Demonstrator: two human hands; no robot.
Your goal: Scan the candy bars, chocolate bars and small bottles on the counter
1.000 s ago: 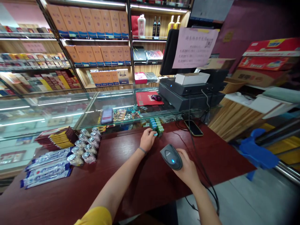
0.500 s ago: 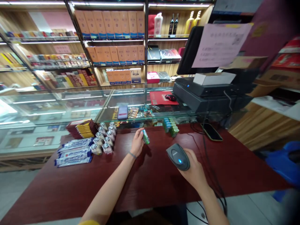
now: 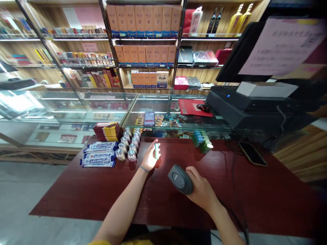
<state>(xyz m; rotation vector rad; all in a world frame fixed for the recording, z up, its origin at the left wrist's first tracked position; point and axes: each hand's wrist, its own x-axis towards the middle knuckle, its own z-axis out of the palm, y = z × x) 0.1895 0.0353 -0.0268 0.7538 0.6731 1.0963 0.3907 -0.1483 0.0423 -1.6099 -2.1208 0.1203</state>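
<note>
My left hand (image 3: 149,159) is closed around a small green pack (image 3: 156,151), lit brightly by the light from the scanner. My right hand (image 3: 201,190) grips a dark grey barcode scanner (image 3: 181,179), its head turned toward the pack. A gap of bare table separates the scanner from the pack. To the left of my left hand stand two rows of small lidded jars (image 3: 132,154). Beyond them lie blue-and-white wrapped sticks (image 3: 99,154) and a stack of brown-and-yellow packets (image 3: 108,132). Several small green and blue packs (image 3: 203,142) sit in rows at the right.
A glass display counter (image 3: 168,128) borders the dark red table (image 3: 114,200) at the back. A phone (image 3: 252,153) lies at the right, near the scanner's cable. A monitor (image 3: 241,51) stands on black equipment (image 3: 230,112). A mouse (image 3: 203,108) rests on a red mat (image 3: 186,107).
The scanner has moved left, closer to the pack, and its blue light no longer shows. A bright glow now falls on my left hand and the pack, which has turned. The view has shifted.
</note>
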